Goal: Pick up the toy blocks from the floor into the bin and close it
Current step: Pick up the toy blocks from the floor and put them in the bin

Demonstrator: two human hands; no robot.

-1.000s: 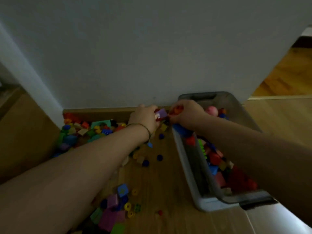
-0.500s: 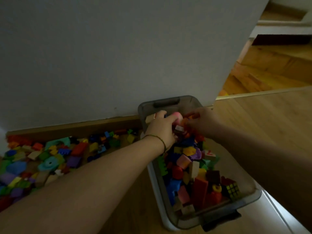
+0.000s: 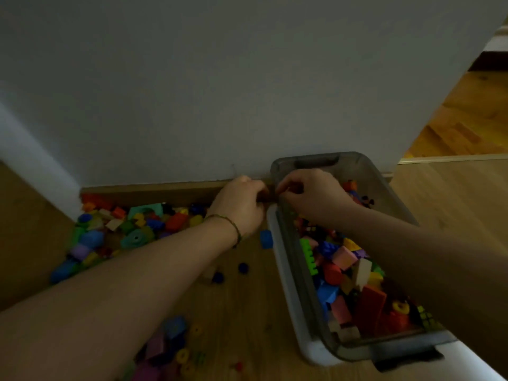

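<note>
left hand (image 3: 242, 206): curled, grasp unclear, beside far-left corner of bin (image 3: 357, 165) | right hand (image 3: 310, 198): curled, grasp unclear, over that corner | loose blocks (image 3: 176, 221): floor, left of hands

I find no legible text, label, brand, number or sign anywhere in my head view. The toy blocks (image 3: 343, 257) in the bin (image 3: 288, 270) and those on the floor (image 3: 247, 303) show only coloured faces. The picture is too dim and soft to resolve any fine print.

Both bare forearms reach forward and converge; the left hand (image 3: 242, 207) and right hand (image 3: 310, 196) sit knuckles-up, close together, fingers curled under, any grip hidden
</note>
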